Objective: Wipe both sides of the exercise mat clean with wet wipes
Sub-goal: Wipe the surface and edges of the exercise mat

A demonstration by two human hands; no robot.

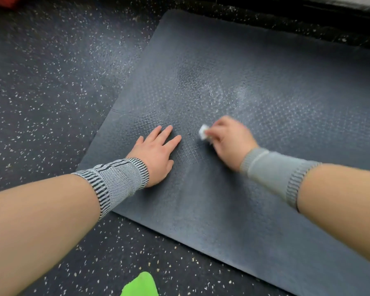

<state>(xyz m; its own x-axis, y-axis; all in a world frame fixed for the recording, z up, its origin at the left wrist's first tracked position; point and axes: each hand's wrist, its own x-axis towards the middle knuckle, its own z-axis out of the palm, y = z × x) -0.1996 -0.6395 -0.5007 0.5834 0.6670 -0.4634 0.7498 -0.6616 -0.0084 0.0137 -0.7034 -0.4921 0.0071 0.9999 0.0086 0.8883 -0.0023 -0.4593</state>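
Exercise mat [254, 189] lies flat on the speckled rubber floor [41, 92], dark grey, textured surface up, its near-left corner toward the camera and its far edge close to a black ledge [286, 16] at the top of the view.

Left hand [156, 154] — palm down on the mat, fingers straight and slightly spread, pressing flat; it holds nothing. Striped knit wrist sleeve [118, 180] on that forearm.

Right hand [229, 139] — fingers curled, pinching a small bunched white wet wipe [203, 131] against the mat surface just to the right of the left hand's fingertips. Hand is motion-blurred, so exact finger placement on the wipe cannot be made out. Plain grey wrist sleeve [273, 171] on that forearm.

Mat surface beyond the two hands shows a paler, smeared patch [218, 90] near its middle; whether it is wet or worn I cannot tell.

Other items: a bright green object [141, 285] at the bottom edge of the view on the floor, partly cut off; a red shape [4, 1] at the top-left corner, also cut off.
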